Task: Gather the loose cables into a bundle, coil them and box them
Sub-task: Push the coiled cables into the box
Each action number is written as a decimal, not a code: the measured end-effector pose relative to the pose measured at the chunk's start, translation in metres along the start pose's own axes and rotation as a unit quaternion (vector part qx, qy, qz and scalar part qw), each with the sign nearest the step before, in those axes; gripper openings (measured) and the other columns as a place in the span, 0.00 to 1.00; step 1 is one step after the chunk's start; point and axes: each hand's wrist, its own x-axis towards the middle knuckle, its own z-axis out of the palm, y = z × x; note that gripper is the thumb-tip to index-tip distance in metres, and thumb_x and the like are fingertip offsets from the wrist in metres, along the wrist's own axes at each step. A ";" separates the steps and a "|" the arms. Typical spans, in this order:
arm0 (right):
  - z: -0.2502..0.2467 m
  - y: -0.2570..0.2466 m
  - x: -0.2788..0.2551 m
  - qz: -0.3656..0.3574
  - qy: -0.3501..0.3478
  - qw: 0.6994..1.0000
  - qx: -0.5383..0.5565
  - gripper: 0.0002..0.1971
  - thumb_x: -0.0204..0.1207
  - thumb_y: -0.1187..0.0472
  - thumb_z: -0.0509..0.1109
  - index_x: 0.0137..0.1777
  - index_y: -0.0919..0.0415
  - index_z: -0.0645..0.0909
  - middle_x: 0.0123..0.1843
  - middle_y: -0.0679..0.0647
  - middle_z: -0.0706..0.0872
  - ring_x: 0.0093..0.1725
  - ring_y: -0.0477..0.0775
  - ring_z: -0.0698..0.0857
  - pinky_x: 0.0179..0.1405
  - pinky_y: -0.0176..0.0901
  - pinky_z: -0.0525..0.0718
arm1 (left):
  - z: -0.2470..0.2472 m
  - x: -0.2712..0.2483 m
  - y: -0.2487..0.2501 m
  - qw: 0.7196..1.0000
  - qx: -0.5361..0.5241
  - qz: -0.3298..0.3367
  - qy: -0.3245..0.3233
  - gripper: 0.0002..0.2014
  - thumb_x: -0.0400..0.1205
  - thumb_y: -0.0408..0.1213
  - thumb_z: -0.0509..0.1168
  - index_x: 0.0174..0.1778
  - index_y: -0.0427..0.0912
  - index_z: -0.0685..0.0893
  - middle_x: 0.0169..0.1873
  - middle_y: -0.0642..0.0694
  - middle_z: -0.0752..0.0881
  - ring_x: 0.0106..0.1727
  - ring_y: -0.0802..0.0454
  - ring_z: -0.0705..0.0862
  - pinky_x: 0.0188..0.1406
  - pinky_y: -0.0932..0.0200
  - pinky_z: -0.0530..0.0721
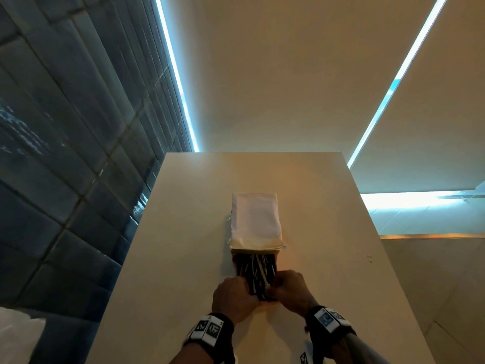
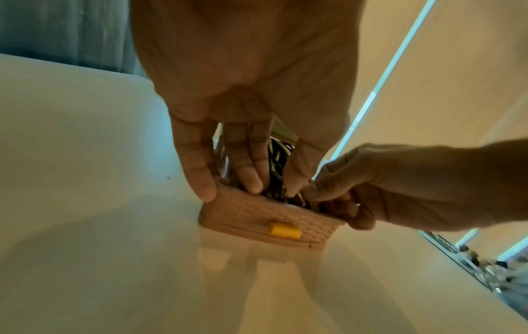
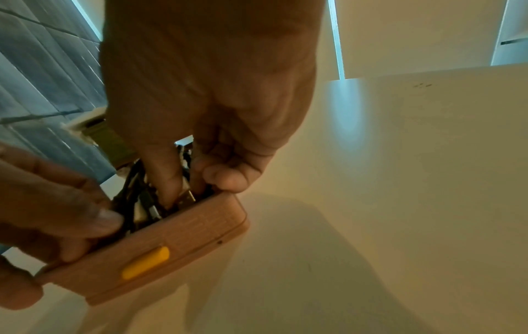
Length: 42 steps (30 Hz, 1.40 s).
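Black and white cables [image 1: 256, 274] packed inside open box [image 2: 265, 217] – woven-look wall, yellow latch [image 2: 285, 229] on near side, lid [image 1: 254, 219] hinged back. Left hand [image 1: 232, 298] at box's left edge, fingers fairly straight, tips pressing into cables. Right hand [image 1: 288, 290] at right edge – fingers curled down among cables; actual grip on one not discernible. Box near middle of white table [image 1: 341, 258].
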 end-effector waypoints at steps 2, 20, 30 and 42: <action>-0.002 0.002 0.001 -0.010 -0.002 1.000 -0.002 0.15 0.67 0.56 0.77 0.25 0.48 0.75 0.31 0.47 0.83 0.30 0.45 0.79 0.28 0.29 0.73 | -0.007 0.003 -0.006 1.000 -0.022 -0.015 -0.015 0.12 0.67 0.50 0.71 0.37 0.45 0.87 0.38 0.48 0.89 0.40 0.50 0.87 0.36 0.60 0.83; 0.011 0.010 -0.003 0.185 0.005 0.956 0.226 0.17 0.66 0.58 0.83 0.36 0.61 0.75 0.38 0.62 0.86 0.29 0.57 0.84 0.24 0.42 0.83 | 0.008 0.014 -0.044 0.944 -0.295 -0.145 -0.013 0.21 0.59 0.42 0.83 0.38 0.42 0.79 0.37 0.40 0.89 0.35 0.45 0.88 0.28 0.53 0.88; 0.008 0.001 0.010 0.194 0.074 0.935 0.286 0.19 0.59 0.60 0.87 0.34 0.63 0.76 0.32 0.66 0.89 0.35 0.68 0.92 0.41 0.64 0.92 | 0.003 0.015 -0.035 0.959 -0.261 -0.022 0.110 0.18 0.67 0.31 0.79 0.36 0.52 0.75 0.32 0.48 0.83 0.33 0.49 0.85 0.30 0.58 0.83; 0.004 -0.006 0.047 0.127 0.150 0.949 0.247 0.04 0.64 0.62 0.78 0.35 0.59 0.86 0.31 0.59 0.91 0.35 0.60 0.92 0.45 0.60 0.91 | -0.010 0.054 -0.019 0.969 -0.212 0.007 0.123 0.06 0.72 0.35 0.74 0.41 0.38 0.89 0.39 0.42 0.79 0.43 0.40 0.84 0.41 0.62 0.76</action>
